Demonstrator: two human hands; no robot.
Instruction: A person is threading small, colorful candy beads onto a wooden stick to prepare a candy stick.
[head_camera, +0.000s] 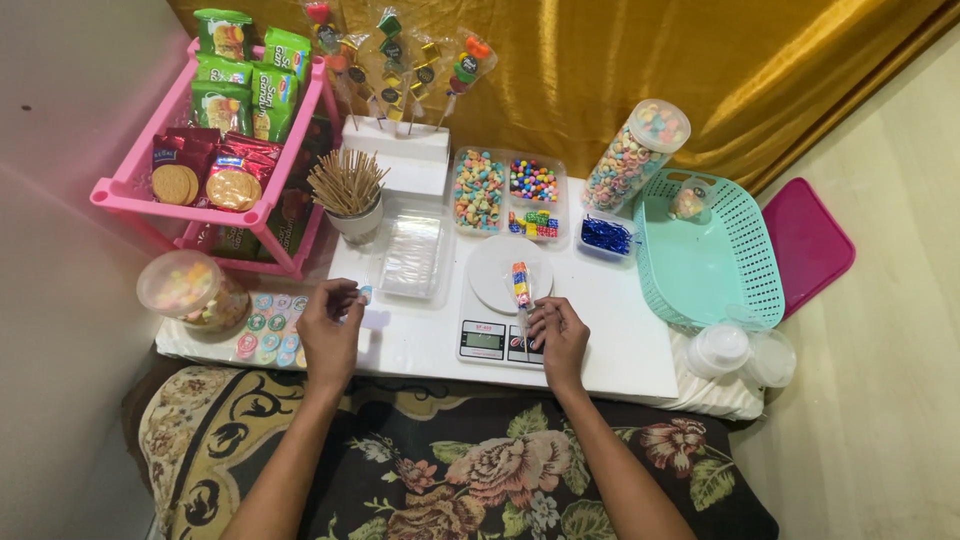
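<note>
Left hand: our left hand (330, 330) is curled, the fingers pinched on a small clear piece (364, 294) at their tips; we cannot tell what kind of piece it is.
Right hand: our right hand (558, 335) holds the lower end of a candy skewer (521, 285) between the fingertips, the fingers nearly closed.
Candy skewer: it lies just beyond the right fingertips, on the round plate of the white kitchen scale (490, 340).
Sticker sheet: the round stickers (268, 328) are just left of the left fingers.
Clear tray: the tray of plastic bags (412, 258) is beyond the left fingertips, between both hands.
Stick cup: the cup of wooden sticks (348, 190) stands farther beyond the left fingers.
Basket: the green basket (740, 290) is well right of the right fingers.
</note>
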